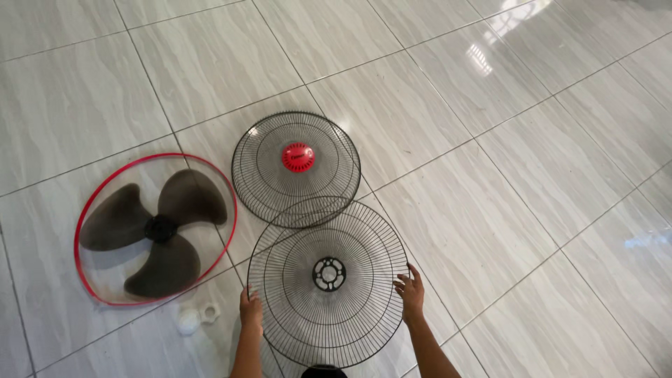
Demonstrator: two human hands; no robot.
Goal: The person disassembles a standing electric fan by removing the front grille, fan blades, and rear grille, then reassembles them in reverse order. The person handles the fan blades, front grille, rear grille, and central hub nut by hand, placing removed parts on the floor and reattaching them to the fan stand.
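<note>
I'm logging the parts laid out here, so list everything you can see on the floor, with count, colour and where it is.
Rear fan guard: one, black wire with a black hub ring, nearest the person, its far edge overlapping the front guard.
Front fan guard: one, black wire with a red centre cap, just beyond the rear guard.
Fan blade: one, dark translucent, three lobes, at left inside the red ring.
Red ring: one, red, thin hoop around the blade.
Small white caps: two, white, on the floor below the ring.
Tiled floor: glossy, pale grey.
Left hand: on the rear guard's left rim.
Right hand: on its right rim.
</note>
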